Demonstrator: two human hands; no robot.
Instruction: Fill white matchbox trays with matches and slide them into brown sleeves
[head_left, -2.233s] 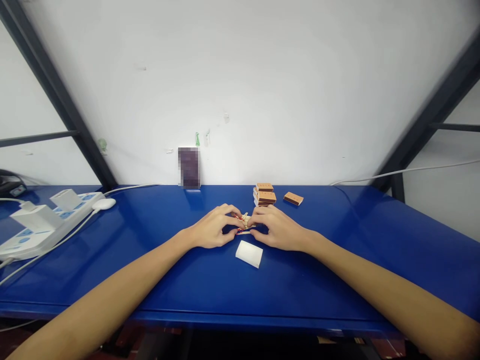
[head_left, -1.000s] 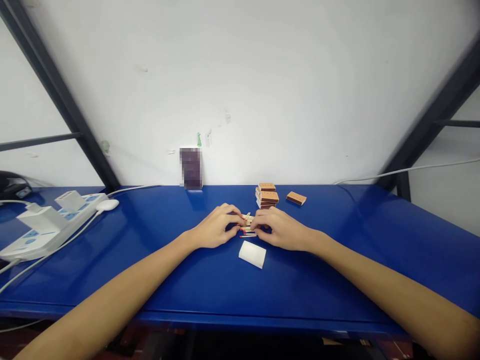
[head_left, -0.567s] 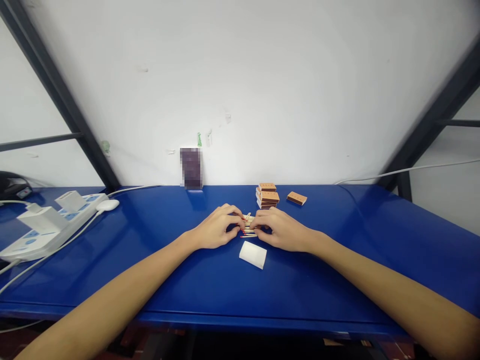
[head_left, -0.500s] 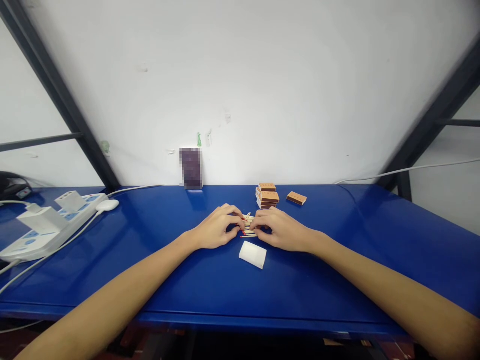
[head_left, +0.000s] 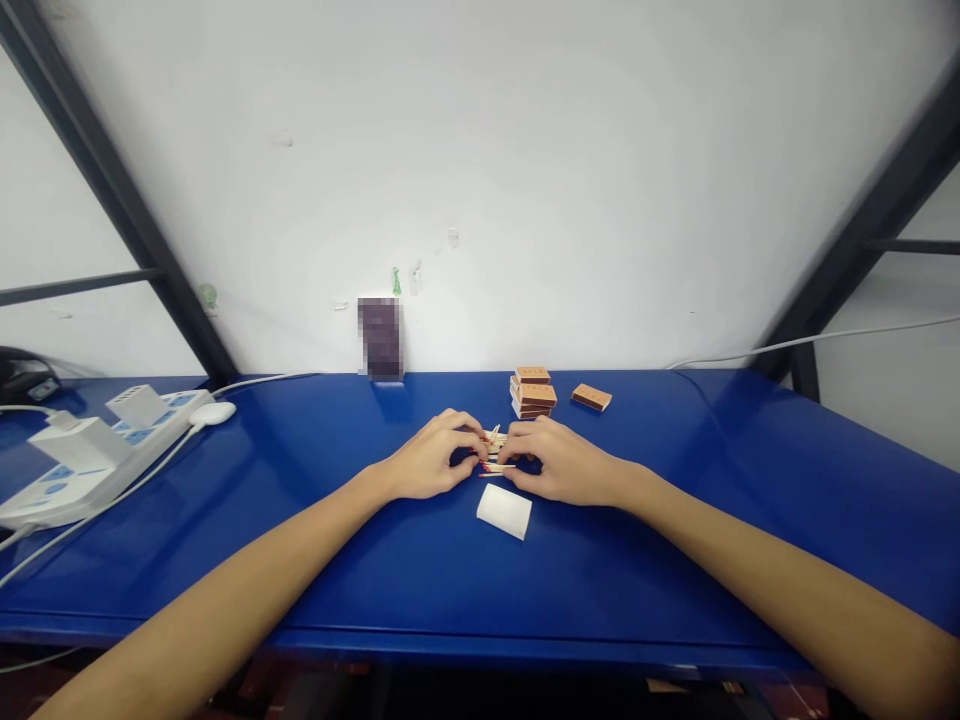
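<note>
Between my hands lies a small pile of wooden matches [head_left: 494,469] with red heads, mostly lying crosswise. My left hand [head_left: 435,457] has its curled fingers and thumb at the left end of the pile, where the red heads are. At the right end, the bent fingers and thumb of my right hand [head_left: 561,463] pinch at the matches. Fingertips hide part of the pile, so how many each hand grips is unclear. Just in front of the pile, a small white matchbox tray [head_left: 504,511] rests on the table, its inside not visible.
Behind my right hand stands a stack of matchboxes [head_left: 534,394], and one more matchbox [head_left: 592,397] lies to its right. A blurred dark box [head_left: 382,340] leans near the wall. A white power strip [head_left: 105,470] with chargers and cables occupies the left of the blue table [head_left: 375,580].
My right thumb and index finger have parted slightly, and the matches between the hands have shifted a little. My left hand stays nearly still. The view has moved very slightly.
</note>
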